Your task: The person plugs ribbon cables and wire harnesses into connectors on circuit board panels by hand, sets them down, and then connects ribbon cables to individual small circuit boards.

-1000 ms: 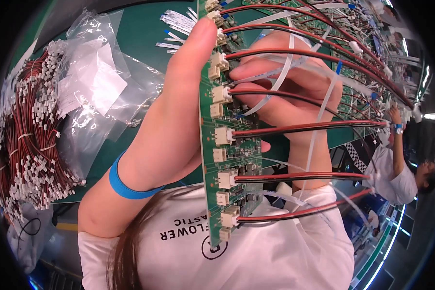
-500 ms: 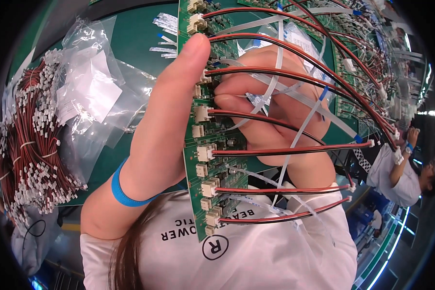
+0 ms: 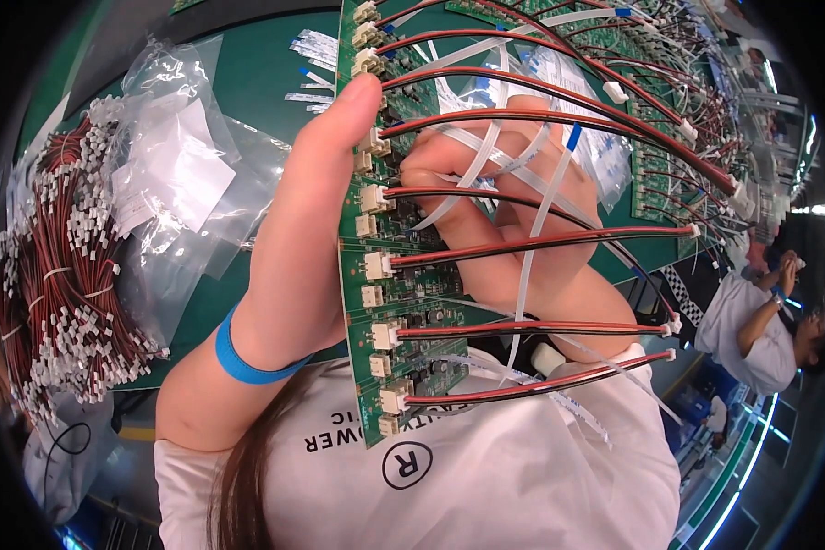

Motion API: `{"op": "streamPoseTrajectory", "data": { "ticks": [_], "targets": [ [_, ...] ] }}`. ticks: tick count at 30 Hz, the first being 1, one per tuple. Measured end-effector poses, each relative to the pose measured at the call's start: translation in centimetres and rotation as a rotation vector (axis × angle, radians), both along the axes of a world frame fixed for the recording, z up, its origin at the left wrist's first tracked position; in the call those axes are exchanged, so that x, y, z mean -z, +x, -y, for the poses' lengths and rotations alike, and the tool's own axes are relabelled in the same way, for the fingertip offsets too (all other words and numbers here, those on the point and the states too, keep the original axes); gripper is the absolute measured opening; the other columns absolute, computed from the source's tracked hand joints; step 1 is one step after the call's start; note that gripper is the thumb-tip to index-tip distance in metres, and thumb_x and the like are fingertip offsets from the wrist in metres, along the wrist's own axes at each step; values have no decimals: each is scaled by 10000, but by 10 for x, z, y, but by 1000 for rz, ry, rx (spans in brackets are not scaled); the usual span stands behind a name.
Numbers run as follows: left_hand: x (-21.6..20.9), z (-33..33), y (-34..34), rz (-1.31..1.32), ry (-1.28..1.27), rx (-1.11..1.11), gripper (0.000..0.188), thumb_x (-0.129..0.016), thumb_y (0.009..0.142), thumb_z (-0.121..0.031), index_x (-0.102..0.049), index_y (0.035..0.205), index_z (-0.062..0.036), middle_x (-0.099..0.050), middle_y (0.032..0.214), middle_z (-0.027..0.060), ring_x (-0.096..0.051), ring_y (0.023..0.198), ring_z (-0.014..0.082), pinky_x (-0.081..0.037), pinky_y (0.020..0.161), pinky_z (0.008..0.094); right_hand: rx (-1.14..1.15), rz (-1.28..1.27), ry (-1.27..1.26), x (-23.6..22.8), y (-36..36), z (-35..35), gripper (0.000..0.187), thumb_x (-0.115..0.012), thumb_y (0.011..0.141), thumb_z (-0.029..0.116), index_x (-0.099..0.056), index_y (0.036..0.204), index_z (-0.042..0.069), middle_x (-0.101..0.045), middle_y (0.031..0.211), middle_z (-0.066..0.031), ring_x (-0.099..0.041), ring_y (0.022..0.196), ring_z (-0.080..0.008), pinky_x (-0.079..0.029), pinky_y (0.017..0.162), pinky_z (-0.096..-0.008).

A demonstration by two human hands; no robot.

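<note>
A long green circuit board (image 3: 362,312) stands on edge before me, with a row of white connectors along it. My left hand (image 3: 307,192), a blue band at its wrist, is closed on the board's left edge, thumb along the upper part. Red-and-black wire leads (image 3: 532,243) run from the connectors out to the right, ending in white plugs. Behind these leads, my right hand (image 3: 522,220) pinches thumb and finger at the board's face, on a flat white ribbon cable (image 3: 490,151). Wires partly cover its fingertips. Another ribbon cable (image 3: 548,197) with a blue end crosses in front.
Bundled red-and-black wire leads (image 3: 69,266) lie at the left beside a clear plastic bag (image 3: 170,174) on the green table mat (image 3: 257,69). Loose ribbon cables (image 3: 316,55) lie behind. More wired boards (image 3: 651,174) fill the far right. Another person (image 3: 752,321) is farther right.
The board has shifted slightly left in my hands and tilted a little, its lower end rising. Its hanging leads have swung with it. Both hands keep their grip.
</note>
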State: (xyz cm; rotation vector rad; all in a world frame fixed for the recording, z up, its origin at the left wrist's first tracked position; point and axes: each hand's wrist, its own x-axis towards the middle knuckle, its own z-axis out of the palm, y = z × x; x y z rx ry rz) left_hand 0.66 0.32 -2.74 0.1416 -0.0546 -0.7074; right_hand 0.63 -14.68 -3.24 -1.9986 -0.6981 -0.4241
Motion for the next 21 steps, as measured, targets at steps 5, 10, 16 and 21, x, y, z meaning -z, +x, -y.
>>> {"op": "streamPoseTrajectory", "data": {
  "ticks": [5, 10, 16, 21],
  "targets": [
    [4, -8, -5, 136, -36, -158, 357, -390, 926, -158, -409, 1242, 9, -550, 1129, 124, -572, 967, 176, -464, 861, 288, -80, -69, 83, -7, 7, 10, 131, -531, 849, 14, -550, 964, -44, -609, 857, -147, -603, 778, -202, -490, 662, -295],
    [-5, -12, 4, 149, 96, -216, 439, -396, 916, -221, -349, 1281, 17, -494, 1183, 215, -573, 968, 272, -533, 763, 375, -39, -104, 289, -12, 14, 7, 78, -654, 702, -21, -618, 745, 34, -608, 673, -32, -547, 610, -142, -397, 669, -273],
    [-13, -17, 16, 113, 46, -117, 839, -562, 811, -441, -159, 1364, 44, -162, 1400, 262, -483, 1068, 303, -519, 787, 438, -193, -516, 907, -17, 24, 9, 55, -618, 814, 23, -616, 832, -29, -611, 797, -70, -582, 735, -139, -462, 684, -287],
    [-10, -22, 27, 152, -84, 120, 971, -668, 742, -405, -84, 1387, 25, -29, 1452, 202, -429, 1088, 282, -444, 852, 470, 75, -165, 511, -7, 31, 17, 61, -654, 751, 9, -659, 811, 13, -618, 735, -42, -547, 707, -122, -440, 653, -264]
  ]
}}
